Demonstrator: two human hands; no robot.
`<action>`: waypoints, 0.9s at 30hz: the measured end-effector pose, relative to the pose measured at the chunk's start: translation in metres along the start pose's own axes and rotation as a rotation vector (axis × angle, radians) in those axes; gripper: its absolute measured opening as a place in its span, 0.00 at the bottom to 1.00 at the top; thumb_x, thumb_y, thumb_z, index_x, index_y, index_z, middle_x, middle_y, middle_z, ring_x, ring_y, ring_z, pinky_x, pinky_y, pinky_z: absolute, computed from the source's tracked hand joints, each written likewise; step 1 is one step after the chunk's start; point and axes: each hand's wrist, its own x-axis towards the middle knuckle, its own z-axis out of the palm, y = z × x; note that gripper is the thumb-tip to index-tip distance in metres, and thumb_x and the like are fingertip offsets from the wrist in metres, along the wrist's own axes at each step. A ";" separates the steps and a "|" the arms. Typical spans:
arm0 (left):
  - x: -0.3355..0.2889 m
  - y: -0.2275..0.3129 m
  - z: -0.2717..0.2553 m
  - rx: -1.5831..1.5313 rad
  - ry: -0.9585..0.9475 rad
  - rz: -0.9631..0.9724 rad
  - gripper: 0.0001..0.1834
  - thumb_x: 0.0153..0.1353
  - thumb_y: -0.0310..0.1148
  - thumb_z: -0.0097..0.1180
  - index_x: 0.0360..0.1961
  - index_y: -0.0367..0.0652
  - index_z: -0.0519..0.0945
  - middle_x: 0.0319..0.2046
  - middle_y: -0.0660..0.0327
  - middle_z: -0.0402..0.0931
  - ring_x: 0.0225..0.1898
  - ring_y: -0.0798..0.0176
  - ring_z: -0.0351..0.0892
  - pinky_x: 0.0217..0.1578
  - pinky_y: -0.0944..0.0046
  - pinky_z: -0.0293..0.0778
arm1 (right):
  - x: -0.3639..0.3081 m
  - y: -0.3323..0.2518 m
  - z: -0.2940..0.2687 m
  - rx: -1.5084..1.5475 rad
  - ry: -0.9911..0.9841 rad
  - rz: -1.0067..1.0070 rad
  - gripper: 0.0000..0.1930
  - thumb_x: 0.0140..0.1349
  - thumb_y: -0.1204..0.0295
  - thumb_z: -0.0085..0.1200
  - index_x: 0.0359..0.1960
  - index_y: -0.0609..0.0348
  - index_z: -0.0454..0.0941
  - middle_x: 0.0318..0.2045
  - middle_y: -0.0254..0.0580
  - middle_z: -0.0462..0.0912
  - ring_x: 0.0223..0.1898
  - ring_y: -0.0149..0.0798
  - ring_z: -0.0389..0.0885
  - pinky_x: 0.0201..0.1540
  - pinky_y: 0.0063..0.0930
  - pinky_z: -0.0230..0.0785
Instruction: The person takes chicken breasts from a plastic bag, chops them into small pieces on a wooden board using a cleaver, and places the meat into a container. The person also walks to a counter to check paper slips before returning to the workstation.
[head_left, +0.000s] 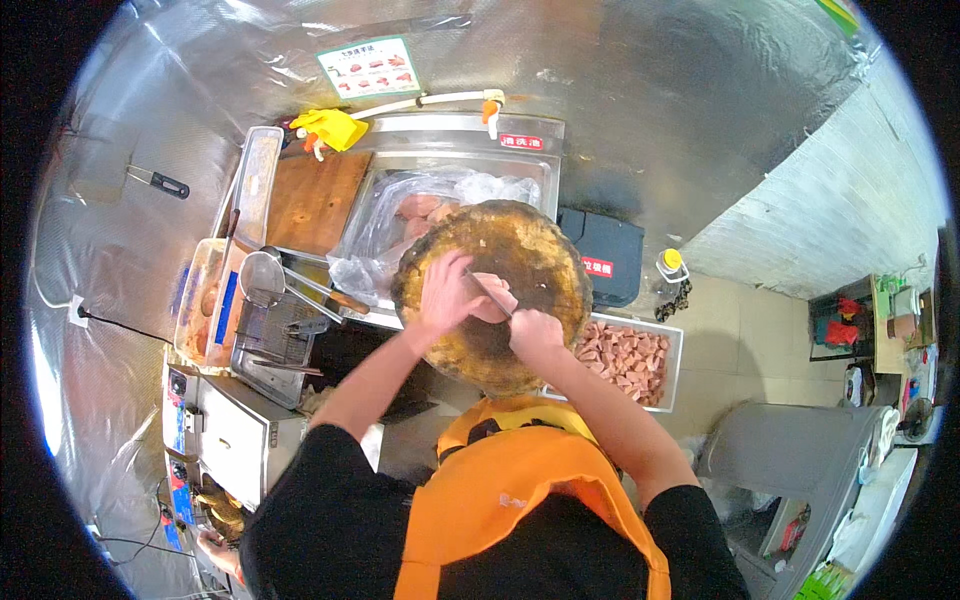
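A round, worn wooden chopping block (pixel 540 240) stands in front of me. On it lies a piece of pale pink raw meat (pixel 497 290). My right hand (pixel 537 335) is closed around the handle of a knife (pixel 489 291), whose narrow blade points up and left over the meat. Beside the meat's left side is my left hand (pixel 446 292), fingers stretched out and slightly blurred; whether they touch the meat is hard to make out. Right of the block, a white tray (pixel 676 362) holds many cut meat chunks (pixel 630 365).
Beyond the block, a metal sink (pixel 549 180) holds clear plastic (pixel 375 215) with larger raw meat pieces. A dark bin (pixel 612 245) stands to the right. Strainer (pixel 262 278), wire basket (pixel 262 335) and plastic tub (pixel 197 310) sit left. Another person's hand (pixel 217 550) shows at lower left.
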 end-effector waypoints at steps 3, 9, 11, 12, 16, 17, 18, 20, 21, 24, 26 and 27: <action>-0.047 -0.006 0.023 -0.082 0.003 -0.193 0.44 0.46 0.38 0.78 0.61 0.37 0.67 0.62 0.44 0.66 0.65 0.36 0.63 0.66 0.42 0.62 | -0.030 0.022 0.022 0.002 0.003 0.031 0.14 0.66 0.60 0.57 0.33 0.59 0.86 0.30 0.49 0.88 0.35 0.52 0.90 0.39 0.47 0.82; -0.018 -0.010 0.004 -0.041 -0.232 -0.034 0.45 0.43 0.35 0.79 0.63 0.42 0.68 0.62 0.49 0.67 0.64 0.40 0.65 0.63 0.41 0.66 | -0.154 0.092 -0.051 -0.094 -0.024 0.079 0.15 0.65 0.59 0.60 0.29 0.57 0.83 0.23 0.50 0.85 0.25 0.55 0.86 0.32 0.50 0.79; 0.003 -0.012 0.007 -0.046 -0.378 0.078 0.45 0.42 0.37 0.78 0.63 0.48 0.70 0.62 0.52 0.67 0.64 0.42 0.66 0.61 0.43 0.70 | -0.163 0.095 -0.073 -0.070 0.010 0.123 0.14 0.64 0.59 0.61 0.28 0.57 0.83 0.20 0.51 0.83 0.23 0.56 0.85 0.29 0.51 0.78; 0.010 -0.008 0.011 -0.049 -0.447 0.097 0.46 0.41 0.38 0.78 0.63 0.50 0.70 0.62 0.54 0.68 0.63 0.43 0.67 0.60 0.43 0.72 | -0.160 0.094 -0.068 -0.067 0.081 0.142 0.14 0.64 0.60 0.61 0.28 0.58 0.82 0.20 0.51 0.83 0.23 0.56 0.85 0.28 0.51 0.78; -0.006 0.034 0.059 -0.082 -0.415 -0.249 0.47 0.40 0.46 0.78 0.63 0.50 0.71 0.58 0.53 0.68 0.61 0.43 0.67 0.58 0.47 0.75 | -0.113 0.082 -0.024 -0.001 0.284 0.177 0.15 0.65 0.62 0.59 0.25 0.61 0.81 0.18 0.54 0.81 0.21 0.56 0.84 0.25 0.49 0.77; -0.011 0.055 0.061 -0.116 -0.383 -0.311 0.46 0.41 0.47 0.78 0.62 0.48 0.71 0.57 0.53 0.68 0.61 0.43 0.67 0.58 0.47 0.74 | -0.104 0.084 -0.009 -0.049 0.306 0.173 0.15 0.66 0.62 0.58 0.26 0.61 0.80 0.17 0.53 0.81 0.21 0.56 0.84 0.25 0.49 0.77; -0.017 0.069 0.057 -0.145 -0.354 -0.379 0.46 0.41 0.48 0.78 0.62 0.46 0.71 0.57 0.53 0.68 0.61 0.43 0.67 0.59 0.48 0.73 | -0.098 0.084 0.003 -0.093 0.321 0.165 0.15 0.67 0.62 0.58 0.27 0.61 0.80 0.17 0.53 0.81 0.20 0.56 0.84 0.24 0.48 0.78; -0.028 0.071 0.050 -0.124 -0.254 -0.303 0.40 0.45 0.42 0.75 0.59 0.42 0.73 0.57 0.52 0.68 0.60 0.42 0.67 0.60 0.50 0.72 | -0.095 0.066 -0.015 -0.044 0.296 0.116 0.15 0.68 0.62 0.57 0.28 0.61 0.79 0.17 0.52 0.81 0.20 0.55 0.84 0.24 0.47 0.77; -0.033 0.065 0.043 -0.167 -0.190 -0.249 0.37 0.46 0.39 0.74 0.59 0.42 0.73 0.57 0.52 0.69 0.60 0.43 0.68 0.60 0.50 0.71 | -0.097 0.060 -0.028 -0.026 0.279 0.090 0.15 0.68 0.62 0.56 0.29 0.61 0.79 0.16 0.52 0.81 0.20 0.55 0.84 0.23 0.46 0.77; -0.037 0.046 0.033 -0.293 -0.131 -0.014 0.27 0.47 0.30 0.69 0.51 0.40 0.77 0.53 0.52 0.73 0.56 0.43 0.71 0.58 0.50 0.72 | -0.101 0.047 -0.045 0.016 0.273 0.017 0.14 0.70 0.63 0.54 0.28 0.59 0.78 0.17 0.50 0.82 0.20 0.51 0.86 0.22 0.43 0.77; -0.028 0.051 0.024 -0.293 -0.248 0.075 0.25 0.47 0.28 0.68 0.48 0.39 0.78 0.51 0.52 0.74 0.55 0.43 0.72 0.57 0.50 0.72 | -0.098 0.041 -0.045 0.007 0.192 -0.014 0.14 0.70 0.64 0.53 0.27 0.57 0.77 0.19 0.49 0.84 0.23 0.50 0.87 0.24 0.43 0.78; -0.025 0.052 0.024 -0.291 -0.228 0.064 0.23 0.45 0.27 0.68 0.45 0.38 0.78 0.49 0.51 0.75 0.53 0.43 0.73 0.56 0.49 0.72 | -0.092 0.038 -0.044 -0.019 0.170 -0.034 0.13 0.69 0.65 0.53 0.27 0.58 0.78 0.19 0.49 0.84 0.23 0.50 0.87 0.24 0.43 0.78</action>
